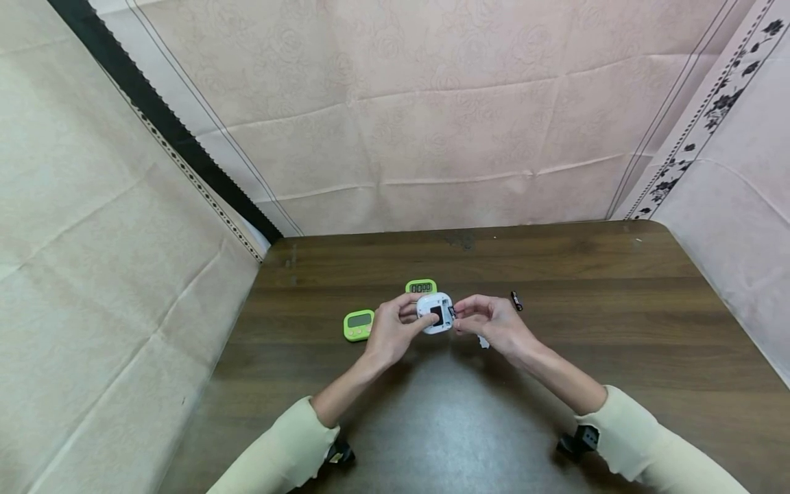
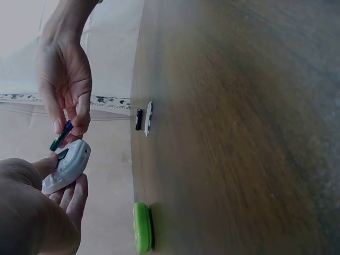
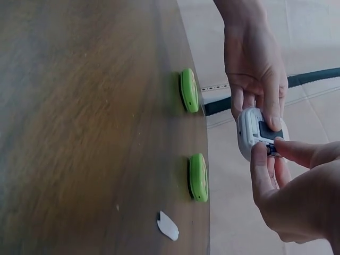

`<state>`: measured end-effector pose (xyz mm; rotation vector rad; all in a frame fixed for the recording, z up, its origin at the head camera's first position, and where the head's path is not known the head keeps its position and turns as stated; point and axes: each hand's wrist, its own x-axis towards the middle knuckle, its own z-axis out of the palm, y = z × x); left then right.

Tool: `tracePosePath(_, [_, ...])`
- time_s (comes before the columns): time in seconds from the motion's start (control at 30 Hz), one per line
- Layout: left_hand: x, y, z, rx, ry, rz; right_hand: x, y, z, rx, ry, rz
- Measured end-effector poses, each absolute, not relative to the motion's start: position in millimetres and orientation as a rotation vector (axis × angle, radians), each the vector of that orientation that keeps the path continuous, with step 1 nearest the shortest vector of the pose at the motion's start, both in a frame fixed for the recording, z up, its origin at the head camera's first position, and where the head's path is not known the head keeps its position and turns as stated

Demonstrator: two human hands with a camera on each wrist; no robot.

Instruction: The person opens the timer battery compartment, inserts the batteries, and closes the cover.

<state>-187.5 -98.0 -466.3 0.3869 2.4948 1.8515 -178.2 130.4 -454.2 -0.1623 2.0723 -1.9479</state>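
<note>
Above the table, my left hand (image 1: 391, 329) grips a small white digital timer (image 1: 427, 305), its back with a black patch facing up. The thumb presses on that back while the fingers support it from below. My right hand (image 1: 501, 328) pinches a small dark battery (image 2: 61, 135) between thumb and fingertips, at the timer's right edge. In the right wrist view the battery's end touches or nearly touches the timer's slot; how far it sits inside is hidden by the fingers. A white battery cover (image 3: 168, 227) lies on the table beneath the right hand.
A second battery (image 1: 516, 300) lies on the table beyond the right hand. Two green timers (image 1: 358, 325) rest to the left and behind the hands, the rear green timer (image 1: 421, 286) showing digits. The wooden table (image 1: 617, 315) meets hanging cloth at its far edge.
</note>
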Motion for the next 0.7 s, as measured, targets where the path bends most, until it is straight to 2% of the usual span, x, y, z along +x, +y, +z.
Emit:
tracePosePath(0.3, [-186, -98, -466, 0.345, 2.436, 1.878, -183, 125, -457, -0.065, 1.939, -2.061])
tracePosePath(0.7, [-189, -94, -462, 0.123, 2.071, 2.047, -191, 125, -455, -0.016, 1.826, -2.071])
